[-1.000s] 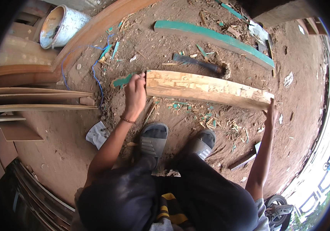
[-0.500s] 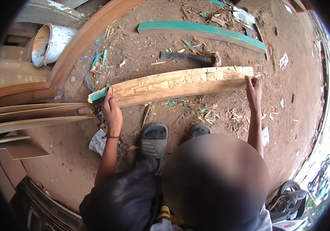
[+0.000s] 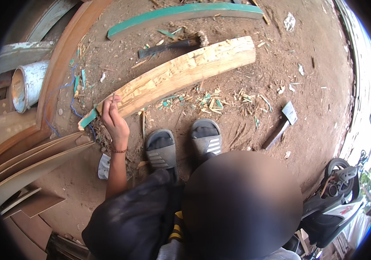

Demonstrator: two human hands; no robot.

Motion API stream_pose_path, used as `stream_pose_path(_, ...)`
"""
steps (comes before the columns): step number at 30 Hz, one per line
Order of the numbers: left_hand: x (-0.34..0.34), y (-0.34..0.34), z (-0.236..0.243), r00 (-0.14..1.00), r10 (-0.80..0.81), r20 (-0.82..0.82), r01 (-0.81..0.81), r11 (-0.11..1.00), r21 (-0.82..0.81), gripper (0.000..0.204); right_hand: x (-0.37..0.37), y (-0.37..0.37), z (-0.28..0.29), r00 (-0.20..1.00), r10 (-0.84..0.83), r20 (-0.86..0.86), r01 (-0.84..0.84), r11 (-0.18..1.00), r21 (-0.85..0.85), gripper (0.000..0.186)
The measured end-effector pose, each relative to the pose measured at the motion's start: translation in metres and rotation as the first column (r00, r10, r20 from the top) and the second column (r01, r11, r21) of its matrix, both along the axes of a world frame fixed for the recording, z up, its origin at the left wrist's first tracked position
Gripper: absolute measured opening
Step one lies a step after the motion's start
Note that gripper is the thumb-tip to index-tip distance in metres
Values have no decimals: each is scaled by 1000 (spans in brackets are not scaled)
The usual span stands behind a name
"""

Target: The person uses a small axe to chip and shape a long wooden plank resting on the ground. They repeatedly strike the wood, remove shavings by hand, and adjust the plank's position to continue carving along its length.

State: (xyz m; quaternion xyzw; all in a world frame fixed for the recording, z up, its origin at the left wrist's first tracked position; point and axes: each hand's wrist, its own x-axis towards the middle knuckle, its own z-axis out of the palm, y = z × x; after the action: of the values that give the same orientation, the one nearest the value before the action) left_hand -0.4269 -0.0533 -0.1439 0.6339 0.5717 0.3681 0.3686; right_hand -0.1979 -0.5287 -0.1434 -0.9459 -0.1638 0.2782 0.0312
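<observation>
A long wooden beam (image 3: 194, 65) lies slantwise in front of me, its far right end pointing away. Its upper face is freshly chipped and pale, while green paint remains at the near left end. My left hand (image 3: 115, 119) is closed around the beam near that green end, with the fingers bent over its edge. My right hand is out of view. On the ground to the right lies a hatchet (image 3: 289, 113), its handle slanting back toward me. Just beyond the beam rests a chisel (image 3: 168, 48) with a dark flat blade and a frayed handle end.
A green-painted beam (image 3: 185, 11) lies farther off. Wood chips (image 3: 211, 102) litter the dirt around my sandals (image 3: 161, 149). At left are a white bucket (image 3: 31, 84), a brown wooden frame (image 3: 57, 60) and stacked thin boards (image 3: 34, 158). A motorcycle (image 3: 335, 203) stands at lower right.
My right hand has let go of the beam and left the view. The beam is tilted more, its right end farther away. The view has shifted, bringing the hatchet into sight.
</observation>
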Motion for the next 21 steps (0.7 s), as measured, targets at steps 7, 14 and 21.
stream_pose_path(7,14,-8,1,996,-92,10,93,992,-84,34,13,11,-29,996,-90,22,89,995,51,111)
stream_pose_path(14,16,-20,-1,993,-110,44,114,987,-112,31,27,16,-33,1000,11,-20,-8,987,159,115)
stream_pose_path(21,13,-13,-4,991,-125,45,129,988,-89,21,48,14,-26,999,23,-31,-23,1000,-2,109)
